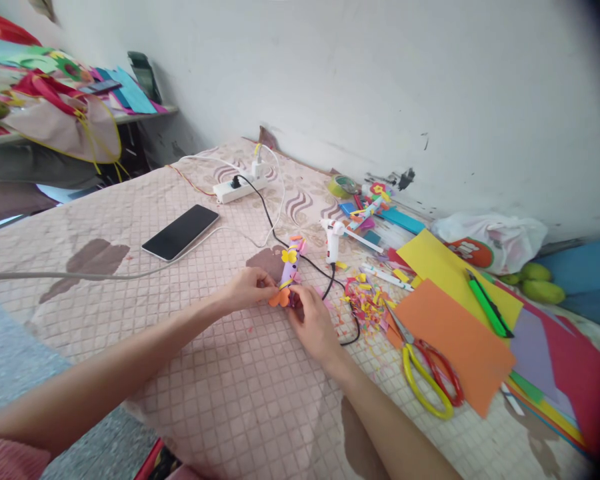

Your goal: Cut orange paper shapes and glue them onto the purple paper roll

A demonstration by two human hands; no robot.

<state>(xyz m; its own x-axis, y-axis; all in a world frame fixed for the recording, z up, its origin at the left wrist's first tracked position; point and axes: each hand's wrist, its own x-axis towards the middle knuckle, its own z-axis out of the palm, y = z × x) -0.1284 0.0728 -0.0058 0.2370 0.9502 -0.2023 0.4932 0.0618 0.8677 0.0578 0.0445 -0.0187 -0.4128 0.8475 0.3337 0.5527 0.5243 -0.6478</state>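
Note:
Between my hands lies a small lilac craft piece (291,265), strip-like, with a yellow flower, dark dots and a pink tip. An orange flower-shaped cutout (280,298) sits at its near end. My left hand (253,288) pinches the edge of this end from the left, beside the orange petals. From the right, my right hand (310,317) closes thumb and fingers on the same end; its fingertips are partly hidden. Just beyond, a white hot glue gun (333,241) stands on the cloth, its black cord running close to my right hand.
Colourful foam scraps (367,300), scissors (430,373), orange sheet (455,340), yellow sheet (460,280) and a green cutter-like tool (489,305) lie to the right. A phone (181,232) and power strip (240,189) with cords lie left and behind. Tape (343,186) rests near the wall.

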